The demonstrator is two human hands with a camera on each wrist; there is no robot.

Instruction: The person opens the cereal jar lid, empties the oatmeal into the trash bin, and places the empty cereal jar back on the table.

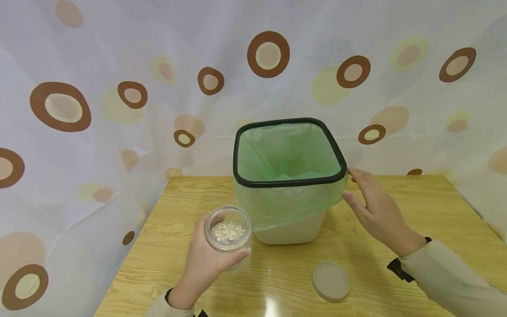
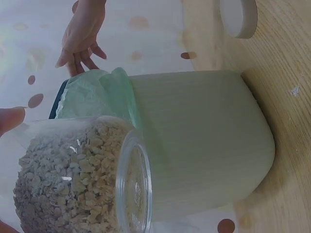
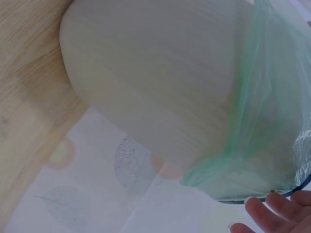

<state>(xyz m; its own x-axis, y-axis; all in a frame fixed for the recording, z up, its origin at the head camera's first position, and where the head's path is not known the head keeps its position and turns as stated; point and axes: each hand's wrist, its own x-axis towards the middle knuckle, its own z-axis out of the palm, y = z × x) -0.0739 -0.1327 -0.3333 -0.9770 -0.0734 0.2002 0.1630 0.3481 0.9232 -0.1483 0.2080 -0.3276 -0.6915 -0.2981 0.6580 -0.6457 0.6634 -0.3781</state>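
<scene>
The tapered cream bin point(image 1: 291, 233), its crinkled green film liner point(image 1: 283, 204) under a black rounded-square rim point(image 1: 291, 182), stood at the spread fingers of the right hand point(image 1: 378, 211), the clear cylindrical jar point(image 1: 227, 246) sat within the curled fingers of the left hand point(image 1: 203, 262), the smooth round beige lid point(image 1: 330, 281) lay between both hands' fingers, and rough pale flakes point(image 1: 227, 230) partly filled the jar.

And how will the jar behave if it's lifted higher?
The jar could slip: its clear wall looks smooth in the left hand. The flakes look dry and loose under an open top, so they would probably spill if it tips. That clarity suggests glass or clear plastic, so perhaps fragile.
</scene>
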